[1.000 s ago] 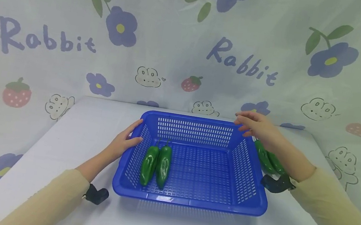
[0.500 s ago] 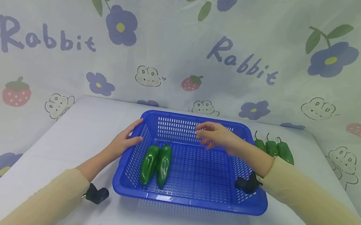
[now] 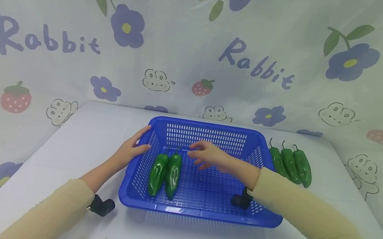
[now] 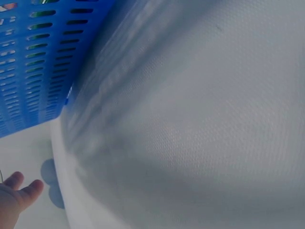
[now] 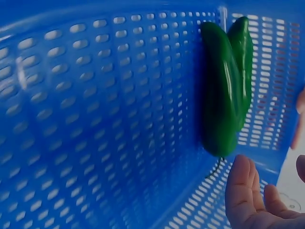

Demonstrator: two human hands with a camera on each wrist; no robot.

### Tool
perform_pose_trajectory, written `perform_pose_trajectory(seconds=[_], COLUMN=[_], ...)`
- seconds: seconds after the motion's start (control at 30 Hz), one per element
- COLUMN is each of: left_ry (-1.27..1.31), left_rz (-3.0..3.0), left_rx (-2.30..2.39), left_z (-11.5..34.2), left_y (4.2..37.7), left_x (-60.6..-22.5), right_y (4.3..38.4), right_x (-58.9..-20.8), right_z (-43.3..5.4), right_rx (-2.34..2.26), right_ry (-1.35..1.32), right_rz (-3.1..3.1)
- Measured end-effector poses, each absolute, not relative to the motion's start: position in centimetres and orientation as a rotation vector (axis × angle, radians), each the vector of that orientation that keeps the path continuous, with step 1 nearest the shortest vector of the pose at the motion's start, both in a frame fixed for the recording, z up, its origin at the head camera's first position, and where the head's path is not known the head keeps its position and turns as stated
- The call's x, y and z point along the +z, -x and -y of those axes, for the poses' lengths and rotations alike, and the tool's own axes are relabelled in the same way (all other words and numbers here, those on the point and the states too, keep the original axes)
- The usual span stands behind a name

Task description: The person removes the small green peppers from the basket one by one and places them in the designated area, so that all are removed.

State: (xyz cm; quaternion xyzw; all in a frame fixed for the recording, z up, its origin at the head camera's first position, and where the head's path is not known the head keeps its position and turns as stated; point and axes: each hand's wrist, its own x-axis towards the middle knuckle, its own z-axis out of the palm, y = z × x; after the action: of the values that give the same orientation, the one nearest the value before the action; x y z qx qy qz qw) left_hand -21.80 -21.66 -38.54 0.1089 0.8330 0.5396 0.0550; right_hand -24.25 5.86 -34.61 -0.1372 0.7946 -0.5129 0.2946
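Note:
Two glossy green chili peppers lie side by side at the left of the blue mesh basket, stems toward the back. My right hand hovers inside the basket, to the right of them, with loosely bent fingers and nothing held. In the right wrist view its fingers are just short of the stem end of the peppers. My left hand rests on the basket's left rim, fingers extended along it and thumb reaching over the inner side. The left wrist view shows that hand only partly.
To the right of the basket, several green chili peppers lie in a row on the white tablecloth. My right sleeve passes over the basket's right rim. A patterned cloth hangs behind the table.
My right hand has moved left and nearer from the basket's back right corner to beside the two peppers, uncovering those outside at right. My left hand and the basket have stayed put.

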Motion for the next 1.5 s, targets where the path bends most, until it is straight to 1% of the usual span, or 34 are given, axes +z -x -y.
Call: perform_pose_trajectory(seconds=[0.37, 0.57, 1.13, 1.5], left_ry=[-0.336, -0.342, -0.337, -0.346], left_rz=[-2.519, -2.524, -2.519, -2.518], left_rx=[1.644, 1.643, 1.646, 1.647], left_z=[21.6, 21.7, 21.7, 21.7], left_y=[21.9, 21.9, 21.9, 21.8], left_x=[-38.7, -38.7, -38.7, -38.6], right_y=[23.9, 23.8, 23.6, 24.0], right_x=[-38.0, -39.0, -39.4, -39.1], right_z=[-2.9, -1.7, 0.1, 0.1], right_rx=[-1.380, -1.358, -1.375, -1.389], right_ry=[0.252, 0.226, 0.162, 0.139], right_rz=[-2.149, -2.172, -2.215, -2.158])
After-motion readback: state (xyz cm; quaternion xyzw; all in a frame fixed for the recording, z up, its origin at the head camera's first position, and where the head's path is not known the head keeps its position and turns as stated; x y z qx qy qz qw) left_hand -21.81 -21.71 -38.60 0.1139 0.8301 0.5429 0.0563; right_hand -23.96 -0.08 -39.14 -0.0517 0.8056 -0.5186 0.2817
